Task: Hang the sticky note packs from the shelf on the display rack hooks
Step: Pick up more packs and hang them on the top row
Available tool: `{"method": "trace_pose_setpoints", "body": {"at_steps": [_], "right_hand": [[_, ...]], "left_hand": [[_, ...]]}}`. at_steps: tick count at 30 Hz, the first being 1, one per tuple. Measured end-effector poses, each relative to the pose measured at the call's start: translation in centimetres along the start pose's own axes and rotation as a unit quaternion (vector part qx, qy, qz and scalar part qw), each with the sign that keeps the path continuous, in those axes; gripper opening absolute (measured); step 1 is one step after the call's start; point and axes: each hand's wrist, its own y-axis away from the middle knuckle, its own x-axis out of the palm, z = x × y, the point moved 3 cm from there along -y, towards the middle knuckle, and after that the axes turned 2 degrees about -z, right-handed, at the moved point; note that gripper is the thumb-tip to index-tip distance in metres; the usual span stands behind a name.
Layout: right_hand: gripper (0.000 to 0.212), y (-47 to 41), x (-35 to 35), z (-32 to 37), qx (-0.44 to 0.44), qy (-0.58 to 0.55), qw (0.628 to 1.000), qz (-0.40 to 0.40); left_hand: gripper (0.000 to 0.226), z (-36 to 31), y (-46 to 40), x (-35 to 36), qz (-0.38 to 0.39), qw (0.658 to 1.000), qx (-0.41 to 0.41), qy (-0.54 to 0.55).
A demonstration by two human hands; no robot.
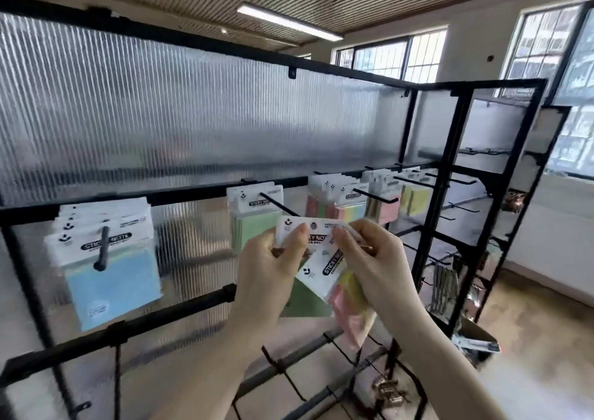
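Both my hands hold sticky note packs in front of the display rack point(193, 191). My left hand point(270, 268) pinches the white header of a green pack point(305, 300), and my right hand point(373, 265) pinches the same header at its right end. A second, multicolour pack point(340, 278) hangs tilted under my right hand, also gripped by it. The green pack's header sits just below the tip of a black hook point(279, 205) that carries another green pack point(254, 213). Several blue packs point(106, 259) hang on a hook at the left.
More packs in pink, yellow and mixed colours hang on hooks to the right point(382, 201). Bare hooks stick out at the far right point(456, 180). A second black rack point(482, 226) stands at right angles. Lower wire hooks point(321, 381) project below my hands.
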Motion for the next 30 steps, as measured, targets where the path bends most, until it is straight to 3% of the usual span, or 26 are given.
{"method": "trace_pose_setpoints", "body": {"at_steps": [8, 12, 18, 22, 30], "right_hand": [[0.031, -2.8, 0.4, -2.3, -0.015, -0.022, 0.999, 0.025], [0.026, -4.3, 0.5, -4.0, -0.015, -0.059, 0.996, 0.068], [0.023, -6.3, 2.4, -6.0, -0.034, -0.049, 0.991, 0.116], [0.026, -8.3, 3.5, -7.2, -0.031, 0.014, 0.993, 0.110], [0.019, -10.9, 6.4, -7.6, -0.006, 0.095, 0.986, 0.135]], "left_hand": [[0.039, 1.5, -1.9, 1.1, -0.002, 1.000, 0.001, 0.020], [0.042, 2.3, -2.0, 1.6, -0.013, 1.000, 0.012, 0.019], [0.007, 2.9, -2.2, 1.3, -0.126, 0.990, 0.060, -0.035], [0.028, 3.9, -3.4, 0.3, -0.219, 0.963, 0.077, -0.135], [0.031, 5.2, -5.8, -1.2, -0.291, 0.926, 0.055, -0.235]]}}
